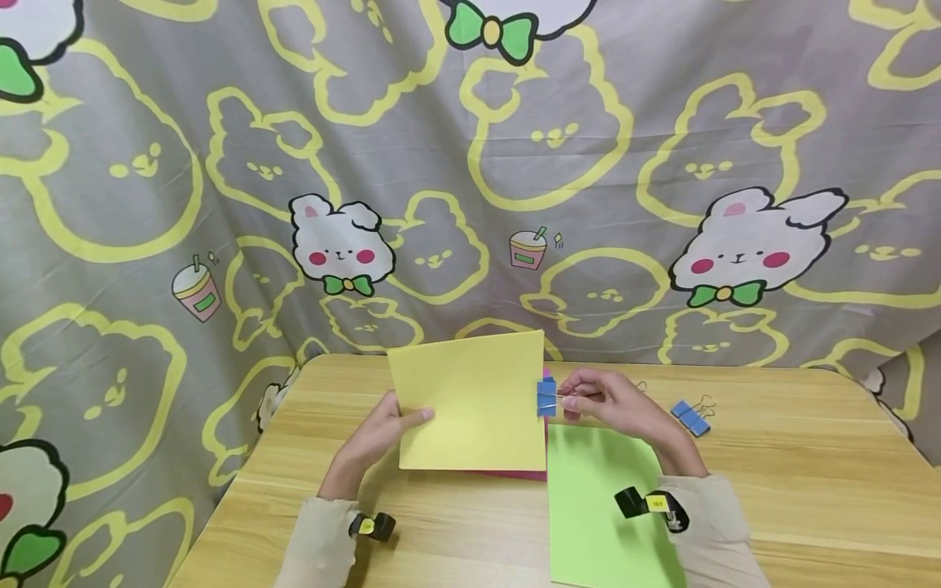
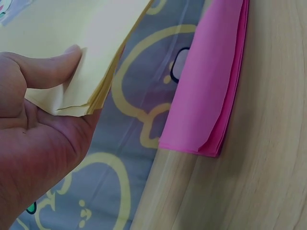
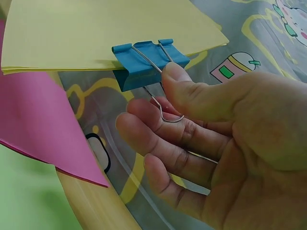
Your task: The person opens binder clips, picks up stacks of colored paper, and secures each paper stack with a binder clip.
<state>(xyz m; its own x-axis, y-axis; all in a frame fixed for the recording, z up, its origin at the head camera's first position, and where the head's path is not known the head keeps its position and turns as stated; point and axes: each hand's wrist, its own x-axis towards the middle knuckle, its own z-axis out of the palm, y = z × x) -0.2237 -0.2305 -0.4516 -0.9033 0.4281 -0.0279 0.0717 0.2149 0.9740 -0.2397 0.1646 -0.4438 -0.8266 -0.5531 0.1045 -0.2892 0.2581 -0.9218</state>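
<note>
Holding smooth, matte yellow sheets (image 1: 474, 396) by the left edge in the left hand (image 1: 382, 431), with thumb flat on the upper face and fingers tucked behind; showing slightly uneven layers at the corner. At the stack's right edge, pinching a blue binder clip (image 1: 546, 400) by its slim silvery wire handles (image 3: 147, 59) in the right hand (image 1: 617, 402), with thumb over the upper loop and curled fingers beneath the lower. Showing folded, wedge-shaped blue plates with rolled lips.

Tilting the rectangular stack above the table (image 1: 441, 523), broad face toward the head camera, long axis running left to right. Pointing the clip's mouth left over the paper edge and its handles right into the fingers, with the blue body's long axis along that edge. Cannot tell the number of sheets inside the clip's bite.

Behind everything, hanging in soft folds, a grey printed curtain (image 1: 412, 163). Hiding most of the bowed pink sheets (image 2: 204, 81) from the head view behind the yellow ones. Farther right, crossing a flat green sheet (image 1: 588, 506) with sleeve (image 1: 702, 523) and black wrist camera (image 1: 628, 502). Beyond the right hand, a partly hidden wire loop (image 1: 642, 385); farthest right, lying on wood grain, a second blue clip (image 1: 691, 417).
</note>
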